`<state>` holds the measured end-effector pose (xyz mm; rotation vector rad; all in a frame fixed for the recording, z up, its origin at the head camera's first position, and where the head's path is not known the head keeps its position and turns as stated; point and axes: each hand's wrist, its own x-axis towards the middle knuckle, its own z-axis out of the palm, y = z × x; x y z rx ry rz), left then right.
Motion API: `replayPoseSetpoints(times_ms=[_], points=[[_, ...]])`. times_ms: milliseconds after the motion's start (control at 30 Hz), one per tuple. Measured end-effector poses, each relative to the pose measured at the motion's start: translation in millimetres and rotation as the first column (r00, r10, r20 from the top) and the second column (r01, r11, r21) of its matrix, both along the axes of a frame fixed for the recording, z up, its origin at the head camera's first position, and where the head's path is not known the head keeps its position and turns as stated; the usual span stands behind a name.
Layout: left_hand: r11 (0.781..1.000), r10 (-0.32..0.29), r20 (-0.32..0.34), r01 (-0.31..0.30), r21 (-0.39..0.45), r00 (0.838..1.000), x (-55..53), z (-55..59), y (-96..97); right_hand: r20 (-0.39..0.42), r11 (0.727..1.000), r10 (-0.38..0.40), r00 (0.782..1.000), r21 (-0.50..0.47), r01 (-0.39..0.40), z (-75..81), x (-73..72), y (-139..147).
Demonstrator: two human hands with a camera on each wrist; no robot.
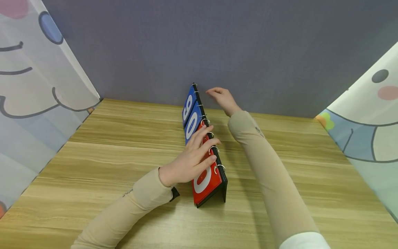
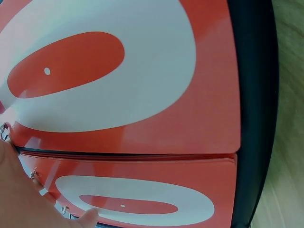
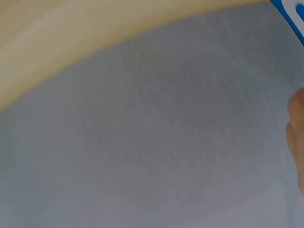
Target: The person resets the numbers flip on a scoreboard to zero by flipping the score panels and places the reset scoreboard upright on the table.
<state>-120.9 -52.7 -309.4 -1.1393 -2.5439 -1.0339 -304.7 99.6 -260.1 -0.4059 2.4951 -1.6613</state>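
Note:
A tabletop flip scoreboard (image 1: 217, 176) stands like a tent on the table, its card side facing left. Silver rings along its black top edge carry red cards (image 2: 213, 95) at the near end, showing white zeros. Blue cards (image 1: 191, 119) with white digits hang at the far end. My left hand (image 1: 189, 157) lies over the red cards, fingers extended and spread to the ringed edge. Beyond the scoreboard's right side, my right hand (image 1: 224, 99) is raised near the far blue end, fingers bent together and apart from the board. Nothing shows in its grasp.
The wood-grain table (image 1: 124, 138) ends at a grey upright panel (image 1: 199, 48) just past the scoreboard. Cartoon-printed curtains (image 1: 25, 90) hang at left and right. Something small and black (image 1: 175, 193) shows under the left sleeve's cuff.

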Motion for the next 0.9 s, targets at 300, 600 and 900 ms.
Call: replayPoseSetpoints(times_ms=[300, 600, 900], points=[[1.0, 0.0, 0.006, 0.0, 0.008, 1.0, -0.4, -1.1, -0.9, 0.411, 0.955, -0.01, 0.912, -0.266, 0.13, -42.8, 2.2, -0.4], [1.0, -0.001, 0.005, 0.001, 0.008, 1.0, 0.3, -0.3, -1.2, 0.541, 0.933, 0.086, 0.837, -0.338, 0.122, -68.0, 0.0, 4.3], [1.0, -0.004, 0.017, 0.003, 0.009, 1.0, 0.9, 0.2, -1.1, 0.55, 0.901, 0.165, 0.819, -0.423, 0.103, -74.1, 1.4, -2.6]])
